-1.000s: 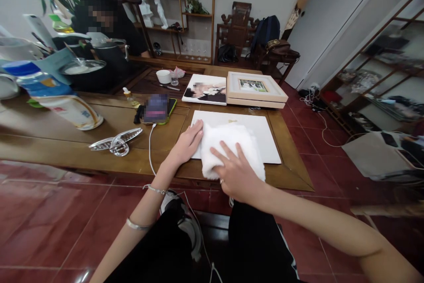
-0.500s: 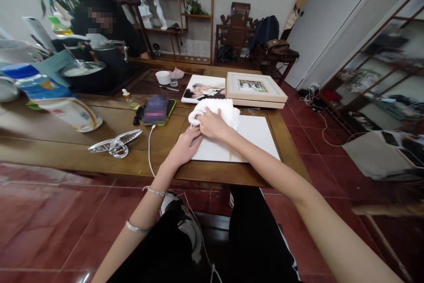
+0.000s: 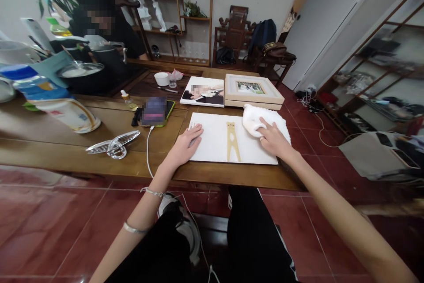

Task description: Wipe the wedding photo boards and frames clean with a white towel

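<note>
A flat white board (image 3: 212, 141) lies near the table's front edge. On it is a long yellow cat-headed shape (image 3: 232, 141) with two leg-like prongs; whether it is loose or part of the board I cannot tell. My left hand (image 3: 187, 141) rests flat, fingers stretched out, over the board's left edge. At the board's right side, a folded white towel (image 3: 258, 117) is under my right hand (image 3: 274, 139), which grips and presses it down. The towel covers the board's upper right corner.
Behind the board are a photo print (image 3: 202, 92) and a framed picture (image 3: 253, 88). To the left lie a phone (image 3: 153, 111) with a white cable (image 3: 149, 150), a clear hair claw (image 3: 114, 144) and a blue-capped bottle (image 3: 53, 99). A person (image 3: 99, 13) in black sits across the table.
My right hand has slid the towel from the board's upper left to its right side, uncovering the yellow cat-headed shape. My left hand stays on the board's left edge.
</note>
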A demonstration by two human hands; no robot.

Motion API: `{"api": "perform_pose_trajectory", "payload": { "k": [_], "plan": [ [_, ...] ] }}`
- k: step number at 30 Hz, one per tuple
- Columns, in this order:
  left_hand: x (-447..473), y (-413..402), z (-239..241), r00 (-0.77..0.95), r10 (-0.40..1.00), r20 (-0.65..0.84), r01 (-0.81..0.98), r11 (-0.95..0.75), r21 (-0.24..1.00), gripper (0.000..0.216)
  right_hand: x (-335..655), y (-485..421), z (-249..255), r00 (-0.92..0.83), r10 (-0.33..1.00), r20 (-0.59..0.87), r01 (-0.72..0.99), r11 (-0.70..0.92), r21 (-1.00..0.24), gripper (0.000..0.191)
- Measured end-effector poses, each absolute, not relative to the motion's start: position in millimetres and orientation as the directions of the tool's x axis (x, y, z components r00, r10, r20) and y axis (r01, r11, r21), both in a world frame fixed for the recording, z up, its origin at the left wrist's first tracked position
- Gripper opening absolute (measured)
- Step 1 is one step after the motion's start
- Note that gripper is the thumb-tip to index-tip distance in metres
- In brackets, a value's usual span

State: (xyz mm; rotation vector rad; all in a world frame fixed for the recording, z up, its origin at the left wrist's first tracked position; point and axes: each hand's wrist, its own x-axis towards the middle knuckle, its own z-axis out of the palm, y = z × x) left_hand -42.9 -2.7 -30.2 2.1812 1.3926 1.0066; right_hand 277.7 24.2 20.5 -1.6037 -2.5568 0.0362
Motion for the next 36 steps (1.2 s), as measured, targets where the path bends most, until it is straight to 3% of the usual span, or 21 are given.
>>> {"api": "perform_pose_trajectory", "payload": {
  "k": [10, 14, 24, 30, 36],
  "plan": [
    [-42, -3, -31, 0.256, 0.89, 0.378, 0.635, -0.449, 0.628, 0.042, 280, -102, 34, -0.696, 0.717, 0.032, 0.708, 0.694, -0.133, 0.033],
    [-43, -2, -32, 0.259, 0.887, 0.382, 0.635, -0.455, 0.625, 0.042, 279, -82, 38, -0.68, 0.734, -0.006, 0.723, 0.668, -0.178, 0.036],
    [-43, -2, -32, 0.258, 0.889, 0.378, 0.627, -0.451, 0.635, 0.042, 256, 51, 20, -0.563, 0.825, 0.04, 0.819, 0.564, -0.103, 0.051],
    [-43, -2, -32, 0.26, 0.887, 0.382, 0.633, -0.455, 0.627, 0.042, 257, -9, 26, -0.584, 0.811, 0.028, 0.805, 0.584, -0.104, 0.043],
    [-43, -1, -33, 0.258, 0.885, 0.387, 0.632, -0.458, 0.625, 0.042, 276, -94, 45, -0.672, 0.738, -0.059, 0.731, 0.65, -0.208, 0.035]
  ]
}}
